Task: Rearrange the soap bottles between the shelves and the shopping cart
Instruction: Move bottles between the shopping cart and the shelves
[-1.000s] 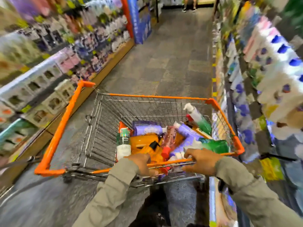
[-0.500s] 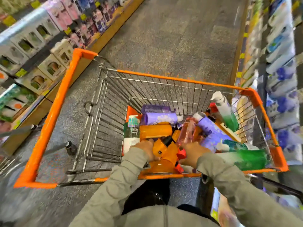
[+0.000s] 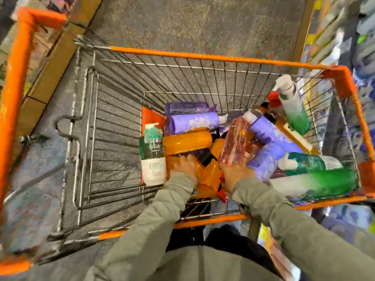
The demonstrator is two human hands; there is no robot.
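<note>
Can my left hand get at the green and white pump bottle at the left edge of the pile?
Probably yes. The green and white pump bottle lies uncovered at the pile's left edge, and the left hand is on the orange bottles right beside it, nothing between them.

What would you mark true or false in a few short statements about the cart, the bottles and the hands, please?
1. Both the left hand and the right hand reach into the shopping cart. True.
2. The left hand grips the cart's handle. False: it touches an orange bottle inside the cart.
3. A pink bottle lies just ahead of the right hand. True.
4. The white-and-green pump bottle at the cart's far right corner lies flat. False: it leans upright against the wire wall.
</note>
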